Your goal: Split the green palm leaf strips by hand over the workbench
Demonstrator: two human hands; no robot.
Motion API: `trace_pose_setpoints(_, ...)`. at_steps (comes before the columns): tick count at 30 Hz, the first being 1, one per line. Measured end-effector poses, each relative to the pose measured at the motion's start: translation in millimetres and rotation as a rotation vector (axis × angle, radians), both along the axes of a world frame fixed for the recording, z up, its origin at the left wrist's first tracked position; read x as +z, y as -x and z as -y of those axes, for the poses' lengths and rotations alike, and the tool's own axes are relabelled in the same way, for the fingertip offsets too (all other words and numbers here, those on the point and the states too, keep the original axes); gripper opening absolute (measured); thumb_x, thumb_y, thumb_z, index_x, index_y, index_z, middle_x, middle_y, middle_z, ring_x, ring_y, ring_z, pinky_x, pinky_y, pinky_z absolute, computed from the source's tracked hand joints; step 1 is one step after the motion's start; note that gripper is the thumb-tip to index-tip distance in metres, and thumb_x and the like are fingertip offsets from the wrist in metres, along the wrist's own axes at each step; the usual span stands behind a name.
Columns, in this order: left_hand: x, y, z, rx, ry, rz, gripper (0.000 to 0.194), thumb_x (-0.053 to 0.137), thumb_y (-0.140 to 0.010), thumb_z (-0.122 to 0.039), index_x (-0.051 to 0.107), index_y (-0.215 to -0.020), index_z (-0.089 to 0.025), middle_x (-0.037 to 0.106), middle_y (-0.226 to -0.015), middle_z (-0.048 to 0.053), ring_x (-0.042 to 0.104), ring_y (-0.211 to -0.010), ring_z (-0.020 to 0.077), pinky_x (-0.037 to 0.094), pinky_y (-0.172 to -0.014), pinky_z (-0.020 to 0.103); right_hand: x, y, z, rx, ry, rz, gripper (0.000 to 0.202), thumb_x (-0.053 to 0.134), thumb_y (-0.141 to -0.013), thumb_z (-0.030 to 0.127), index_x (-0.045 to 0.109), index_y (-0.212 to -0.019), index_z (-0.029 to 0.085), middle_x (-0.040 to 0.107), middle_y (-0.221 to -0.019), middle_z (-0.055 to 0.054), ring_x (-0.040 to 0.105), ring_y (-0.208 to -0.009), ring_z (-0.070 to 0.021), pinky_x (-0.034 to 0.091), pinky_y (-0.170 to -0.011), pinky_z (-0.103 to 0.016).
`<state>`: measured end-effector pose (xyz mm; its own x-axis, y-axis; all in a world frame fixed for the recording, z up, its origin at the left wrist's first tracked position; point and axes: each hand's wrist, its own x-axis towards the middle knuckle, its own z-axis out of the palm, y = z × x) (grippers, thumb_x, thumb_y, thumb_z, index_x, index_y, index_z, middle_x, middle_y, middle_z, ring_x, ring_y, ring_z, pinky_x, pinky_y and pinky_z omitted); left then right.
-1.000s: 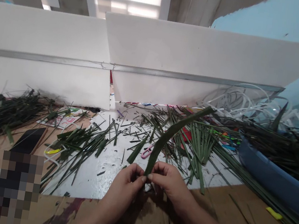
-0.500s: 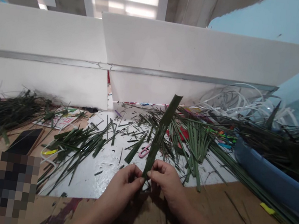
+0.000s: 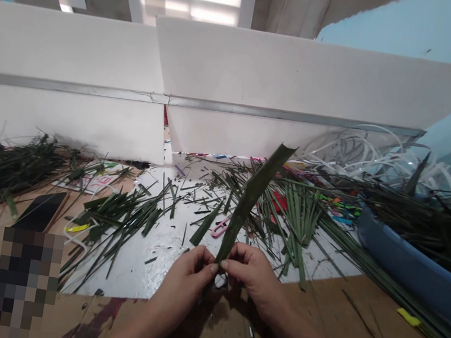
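A broad dark green leaf strip [image 3: 253,196] rises from between my hands, its cut top end leaning to the right. My left hand [image 3: 196,273] pinches its lower end between thumb and fingers. Right beside it, my right hand [image 3: 249,273] grips the same end with thumb and bent fingers. The fingers hide the strip's very bottom. Behind the strip, a pink looped plastic piece [image 3: 220,227] lies on the wet white sheet [image 3: 149,271]. A bundle of narrow cut leaf strips [image 3: 297,215] is spread just beyond my right hand.
A blue tub [image 3: 417,256] full of long leaves stands at the right. More leaf pieces [image 3: 3,168] heap up at the left, near a phone [image 3: 41,210]. White plastic straps [image 3: 369,152] coil at the back before white boards [image 3: 300,78]. Brown cardboard [image 3: 326,316] lies in front.
The leaf strip's upper end has tilted further to the right and its face has turned somewhat. Both hands keep their pinch at the lower end, nearly in place.
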<state>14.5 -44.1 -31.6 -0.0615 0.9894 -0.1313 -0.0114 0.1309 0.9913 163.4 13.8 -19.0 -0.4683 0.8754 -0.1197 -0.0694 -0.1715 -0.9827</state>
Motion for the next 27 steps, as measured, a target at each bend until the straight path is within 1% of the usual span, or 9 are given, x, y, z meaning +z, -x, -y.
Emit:
trace_pose_setpoints(4,-2.1,0.4,0.8,0.016,-0.038,-0.103,0.020,0.064,-0.081,-0.036,0.055,-0.074,-0.019,0.056,-0.070,-0.001,0.051,-0.064,0.0140,0.038,-0.058,0.023,-1.9,1.9,0.6,-0.026,0.006,0.018,0.016,0.067,-0.060,0.029,0.056,-0.063,0.018,0.054,-0.052,0.005,0.046,-0.041,-0.0093,0.034,-0.043,-0.023)
trace_pose_setpoints(8,-1.9,0.5,2.0,0.012,-0.074,-0.212,0.016,0.059,-0.084,-0.032,0.055,-0.076,-0.019,0.057,-0.073,-0.001,0.051,-0.068,0.0149,0.038,-0.061,0.024,-4.9,2.2,0.5,-0.047,-0.030,0.056,0.011,0.064,-0.061,0.026,0.057,-0.063,0.018,0.055,-0.053,0.005,0.045,-0.042,-0.0089,0.033,-0.044,-0.022)
trace_pose_setpoints(12,-0.5,-1.6,2.7,0.003,-0.079,-0.256,0.013,0.056,-0.086,-0.029,0.054,-0.077,-0.020,0.057,-0.074,-0.001,0.051,-0.070,0.0154,0.037,-0.063,0.025,-9.2,1.2,1.2,-0.081,-0.070,0.101,0.008,0.061,-0.063,0.025,0.058,-0.064,0.018,0.054,-0.054,0.005,0.044,-0.042,-0.0083,0.032,-0.043,-0.022)
trace_pose_setpoints(15,0.9,-2.9,3.1,0.009,-0.073,-0.254,0.013,0.057,-0.085,-0.029,0.054,-0.076,-0.020,0.058,-0.075,-0.001,0.052,-0.072,0.0155,0.038,-0.065,0.025,-10.0,1.3,2.5,-0.087,-0.072,0.066,0.008,0.061,-0.062,0.024,0.058,-0.064,0.018,0.054,-0.056,0.005,0.043,-0.042,-0.0076,0.032,-0.042,-0.021)
trace_pose_setpoints(18,0.4,-3.7,3.0,0.018,-0.062,-0.198,0.013,0.059,-0.084,-0.029,0.054,-0.076,-0.020,0.058,-0.075,-0.001,0.051,-0.071,0.0149,0.038,-0.065,0.024,-7.8,1.8,3.2,-0.075,-0.035,0.032,0.008,0.061,-0.062,0.024,0.057,-0.063,0.018,0.054,-0.054,0.005,0.043,-0.040,-0.0076,0.032,-0.040,-0.021)
trace_pose_setpoints(22,0.1,-6.4,0.9,-0.004,-0.018,-0.009,0.018,0.064,-0.081,-0.034,0.054,-0.076,-0.020,0.055,-0.070,-0.002,0.050,-0.064,0.0130,0.038,-0.059,0.023,-4.2,1.5,2.7,-0.015,0.049,-0.013,0.009,0.061,-0.063,0.025,0.057,-0.065,0.017,0.054,-0.053,0.005,0.042,-0.039,-0.0071,0.033,-0.039,-0.020)
trace_pose_setpoints(25,4.1,-8.2,-0.8,-0.060,0.074,0.162,0.022,0.066,-0.077,-0.036,0.051,-0.074,-0.020,0.050,-0.063,-0.004,0.046,-0.055,0.0115,0.036,-0.054,0.023,-2.6,0.8,1.7,0.003,0.097,-0.051,0.009,0.061,-0.062,0.023,0.058,-0.066,0.017,0.052,-0.052,0.006,0.041,-0.040,-0.0066,0.035,-0.040,-0.019)
trace_pose_setpoints(27,7.5,-7.2,-1.3,-0.074,0.092,0.180,0.022,0.066,-0.076,-0.036,0.051,-0.074,-0.020,0.049,-0.063,-0.004,0.046,-0.055,0.0115,0.038,-0.055,0.024,-1.6,0.4,1.3,0.014,0.095,-0.054,0.011,0.063,-0.062,0.025,0.058,-0.067,0.017,0.053,-0.052,0.006,0.042,-0.040,-0.0070,0.036,-0.040,-0.019)
